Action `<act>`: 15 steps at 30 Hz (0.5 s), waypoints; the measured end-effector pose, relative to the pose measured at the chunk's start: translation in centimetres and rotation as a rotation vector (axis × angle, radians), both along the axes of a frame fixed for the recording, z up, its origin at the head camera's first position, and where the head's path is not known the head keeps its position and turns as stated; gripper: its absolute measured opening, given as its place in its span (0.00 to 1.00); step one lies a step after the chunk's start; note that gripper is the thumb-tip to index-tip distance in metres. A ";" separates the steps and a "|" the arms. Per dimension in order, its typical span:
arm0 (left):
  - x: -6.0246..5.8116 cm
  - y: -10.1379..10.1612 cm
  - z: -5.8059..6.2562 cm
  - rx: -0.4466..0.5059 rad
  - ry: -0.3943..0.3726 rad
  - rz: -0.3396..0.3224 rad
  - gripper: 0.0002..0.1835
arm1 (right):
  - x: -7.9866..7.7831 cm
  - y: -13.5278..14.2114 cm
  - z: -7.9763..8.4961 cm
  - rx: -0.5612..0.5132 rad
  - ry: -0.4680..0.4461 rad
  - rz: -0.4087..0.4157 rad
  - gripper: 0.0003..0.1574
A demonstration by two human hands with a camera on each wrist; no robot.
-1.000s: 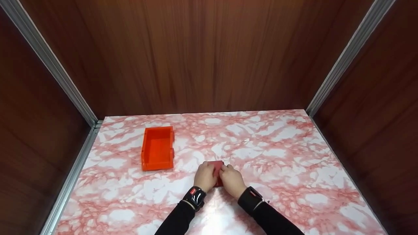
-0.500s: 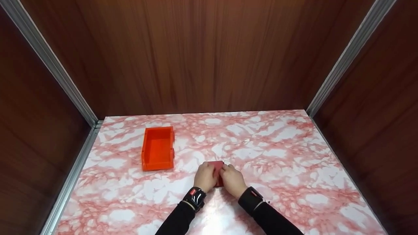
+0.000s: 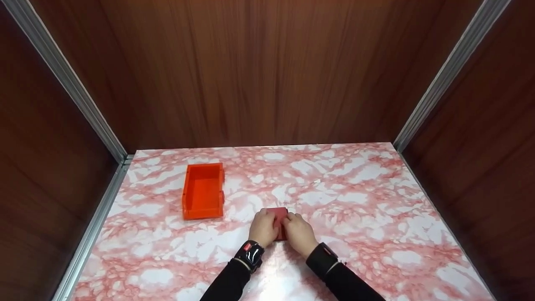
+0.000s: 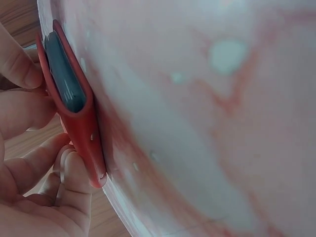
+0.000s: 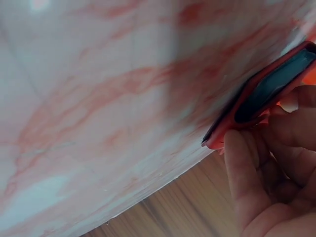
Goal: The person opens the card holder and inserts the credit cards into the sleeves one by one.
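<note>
A red card holder (image 3: 277, 213) lies on the marbled table between both hands. In the left wrist view, the card holder (image 4: 90, 140) shows a folded red cover with small stud-like dots and dark, glossy sleeves inside. My left hand (image 3: 263, 228) grips its left side, thumb on top. From the other side my right hand (image 3: 299, 232) pinches it near the right edge. The right wrist view shows the fold of the card holder (image 5: 228, 127) close to the right fingertips (image 5: 237, 143). Both hands partly cover the holder in the head view.
An orange plastic bin (image 3: 203, 194) stands to the left and farther back on the pink-and-white table (image 3: 355, 200). Brown wood-look panels (image 3: 259, 75) rise at the back and both sides, with metal rails (image 3: 85, 98) at the corners.
Both hands stay on the card holder in nearly the same place. The right thumb has shifted slightly over its top. The head view has tilted a little.
</note>
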State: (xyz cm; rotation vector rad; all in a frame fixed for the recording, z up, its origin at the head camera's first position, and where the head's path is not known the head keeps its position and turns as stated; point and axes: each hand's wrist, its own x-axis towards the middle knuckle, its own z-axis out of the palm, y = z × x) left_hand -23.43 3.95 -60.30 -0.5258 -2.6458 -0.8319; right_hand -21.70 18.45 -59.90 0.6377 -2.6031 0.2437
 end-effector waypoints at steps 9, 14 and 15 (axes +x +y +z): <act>0.1 0.0 0.0 -0.012 -0.034 0.004 0.09 | -0.2 0.4 0.3 -0.089 -0.046 0.003 0.04; 0.2 -0.1 0.1 -0.009 -0.039 0.009 0.09 | -0.3 0.5 0.2 -0.131 -0.039 0.016 0.05; 0.2 -0.1 0.1 -0.007 -0.036 0.008 0.09 | -0.3 0.5 0.2 -0.137 -0.039 0.015 0.05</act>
